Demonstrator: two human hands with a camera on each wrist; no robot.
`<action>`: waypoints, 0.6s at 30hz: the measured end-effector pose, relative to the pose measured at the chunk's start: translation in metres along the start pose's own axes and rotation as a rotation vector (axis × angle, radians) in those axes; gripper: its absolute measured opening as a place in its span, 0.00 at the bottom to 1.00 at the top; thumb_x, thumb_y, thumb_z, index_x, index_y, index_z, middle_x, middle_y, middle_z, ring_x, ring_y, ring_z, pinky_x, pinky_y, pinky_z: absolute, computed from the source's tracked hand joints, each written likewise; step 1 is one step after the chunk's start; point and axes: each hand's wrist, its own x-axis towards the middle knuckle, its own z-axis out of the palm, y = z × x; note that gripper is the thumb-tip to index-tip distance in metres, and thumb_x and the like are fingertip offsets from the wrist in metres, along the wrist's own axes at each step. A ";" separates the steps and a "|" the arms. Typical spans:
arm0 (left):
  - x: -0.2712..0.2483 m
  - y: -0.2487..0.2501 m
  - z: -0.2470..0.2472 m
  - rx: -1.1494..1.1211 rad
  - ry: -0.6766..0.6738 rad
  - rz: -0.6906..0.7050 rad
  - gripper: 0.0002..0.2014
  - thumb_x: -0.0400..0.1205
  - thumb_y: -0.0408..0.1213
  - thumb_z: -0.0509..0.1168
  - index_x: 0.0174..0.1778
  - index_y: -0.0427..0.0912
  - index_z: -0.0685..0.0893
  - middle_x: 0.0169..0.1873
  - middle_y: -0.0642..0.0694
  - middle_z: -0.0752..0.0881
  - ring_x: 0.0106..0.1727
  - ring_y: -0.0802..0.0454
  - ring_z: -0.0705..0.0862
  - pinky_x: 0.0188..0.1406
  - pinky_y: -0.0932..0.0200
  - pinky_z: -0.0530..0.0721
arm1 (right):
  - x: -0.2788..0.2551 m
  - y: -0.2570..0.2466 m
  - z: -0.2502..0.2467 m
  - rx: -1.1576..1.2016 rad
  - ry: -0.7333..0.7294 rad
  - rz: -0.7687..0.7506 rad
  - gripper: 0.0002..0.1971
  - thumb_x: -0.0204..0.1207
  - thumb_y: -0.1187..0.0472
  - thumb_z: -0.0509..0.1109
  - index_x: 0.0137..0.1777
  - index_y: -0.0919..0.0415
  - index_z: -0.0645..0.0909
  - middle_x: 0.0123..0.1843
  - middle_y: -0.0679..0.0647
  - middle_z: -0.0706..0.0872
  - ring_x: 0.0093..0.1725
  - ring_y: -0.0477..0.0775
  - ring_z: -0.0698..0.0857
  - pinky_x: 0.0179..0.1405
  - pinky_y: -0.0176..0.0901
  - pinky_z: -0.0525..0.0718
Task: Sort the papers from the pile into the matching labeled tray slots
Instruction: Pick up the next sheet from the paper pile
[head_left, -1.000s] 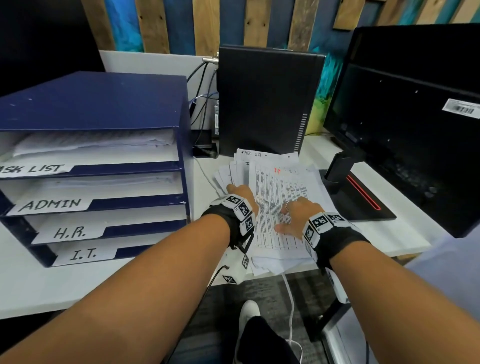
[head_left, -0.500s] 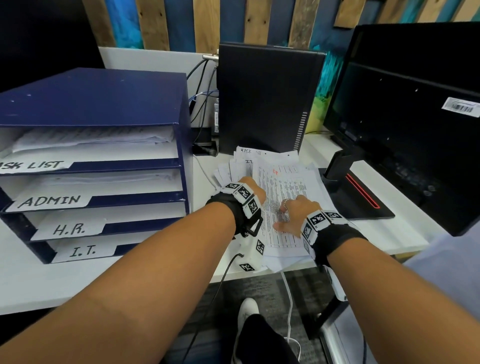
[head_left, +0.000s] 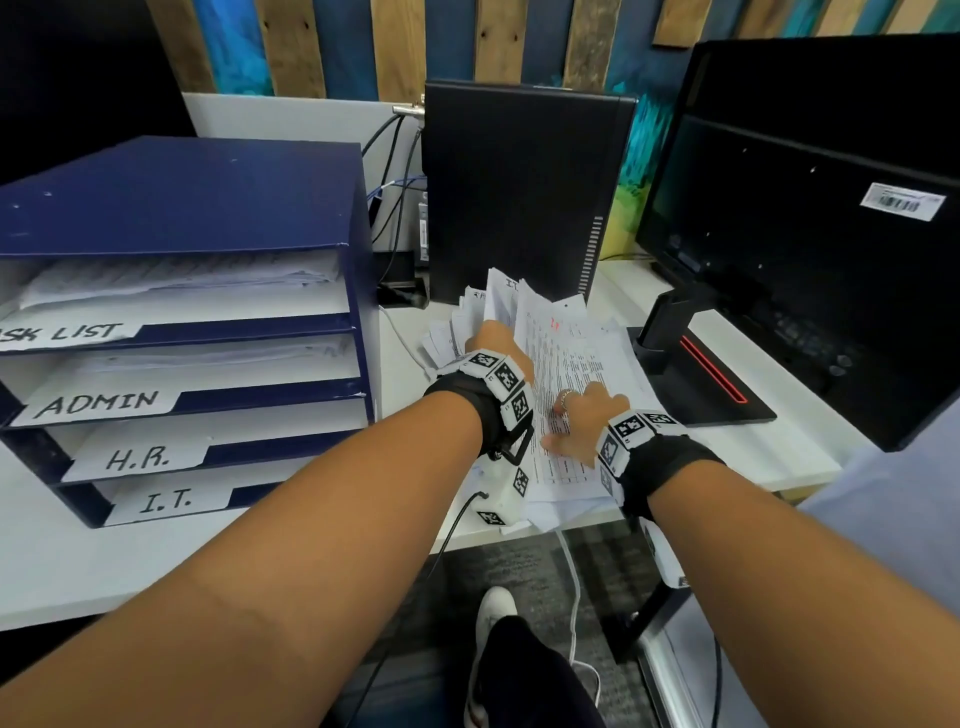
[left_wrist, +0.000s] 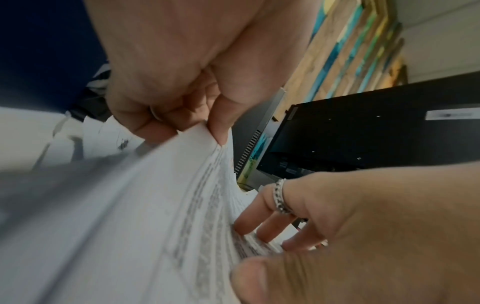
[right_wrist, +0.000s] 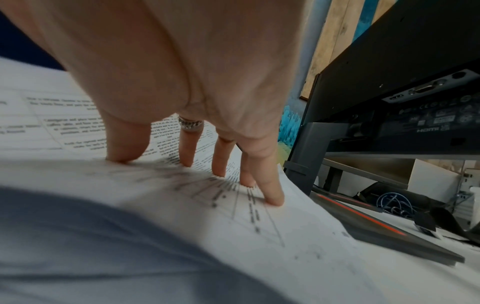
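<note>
While left hand (head_left: 496, 347) lifts, sheet (head_left: 540, 332) tilts upward

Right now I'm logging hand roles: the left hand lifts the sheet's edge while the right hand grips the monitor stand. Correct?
Not quite. The left hand does lift the sheet, but the right hand presses flat on the paper pile, apart from the monitor stand; the right wrist view shows it.

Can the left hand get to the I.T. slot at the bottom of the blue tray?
Probably yes. The I.T. slot faces the person with bare desk before it. But the left hand is pinching a sheet of the pile.
</note>
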 end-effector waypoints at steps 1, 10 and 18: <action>-0.003 0.002 -0.003 0.030 -0.019 0.036 0.16 0.81 0.31 0.65 0.29 0.44 0.69 0.35 0.45 0.78 0.40 0.47 0.77 0.33 0.59 0.76 | -0.002 0.003 -0.001 0.025 -0.003 -0.010 0.30 0.78 0.35 0.68 0.74 0.51 0.73 0.72 0.57 0.75 0.69 0.62 0.78 0.71 0.56 0.76; -0.033 -0.029 -0.028 -0.006 0.051 0.007 0.03 0.80 0.37 0.68 0.42 0.42 0.86 0.37 0.48 0.85 0.40 0.49 0.85 0.33 0.62 0.80 | -0.010 0.033 -0.014 0.196 0.033 0.210 0.45 0.71 0.27 0.69 0.79 0.59 0.69 0.77 0.60 0.75 0.71 0.64 0.79 0.69 0.56 0.80; -0.049 -0.063 -0.021 -0.150 0.075 -0.172 0.19 0.86 0.37 0.60 0.28 0.39 0.70 0.27 0.46 0.73 0.35 0.46 0.77 0.25 0.59 0.67 | -0.022 0.031 0.000 0.116 -0.007 0.299 0.50 0.64 0.23 0.72 0.76 0.60 0.69 0.75 0.63 0.72 0.72 0.65 0.77 0.71 0.60 0.78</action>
